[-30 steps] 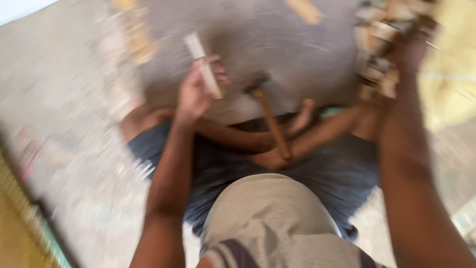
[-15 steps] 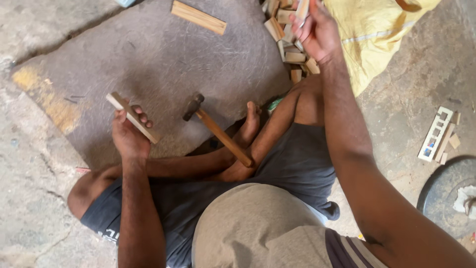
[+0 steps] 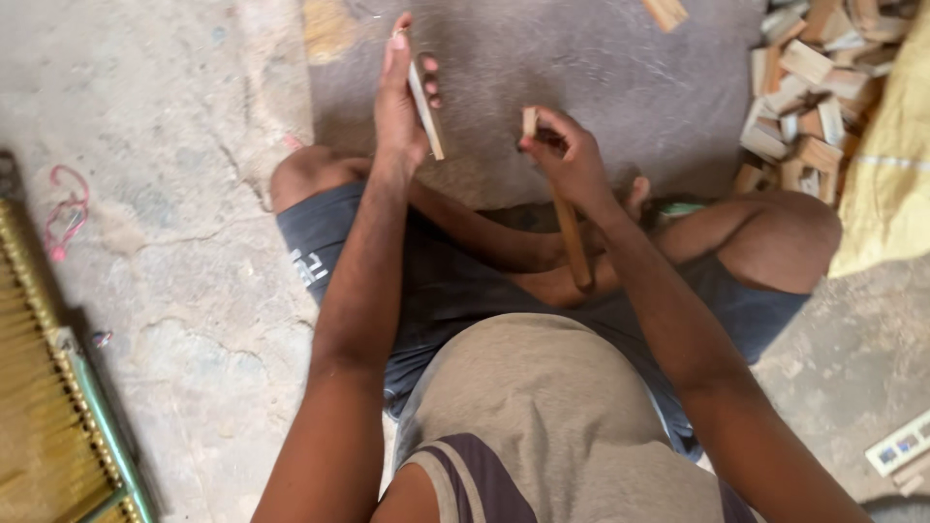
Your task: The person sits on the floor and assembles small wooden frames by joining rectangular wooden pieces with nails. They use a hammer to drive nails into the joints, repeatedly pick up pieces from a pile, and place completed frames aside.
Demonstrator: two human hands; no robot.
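Observation:
I sit cross-legged on a concrete floor. My left hand (image 3: 399,102) holds a flat pale wooden strip (image 3: 426,108) upright on its edge above the grey mat (image 3: 601,68). My right hand (image 3: 570,155) pinches a small wooden block (image 3: 529,121) a short way to the right of the strip. A hammer with a wooden handle (image 3: 573,247) rests across my crossed legs, under my right wrist; its head is hidden by that hand.
A heap of small wooden blocks (image 3: 809,82) lies at the upper right beside a yellow sack (image 3: 886,184). One loose block (image 3: 665,12) sits at the top edge. A woven yellow frame (image 3: 48,387) borders the left, and a pink cord (image 3: 68,208) lies near it.
My right hand came back from the block heap with a small block and now sits by the strip. The head turned, shifting the view right. My left hand kept the strip.

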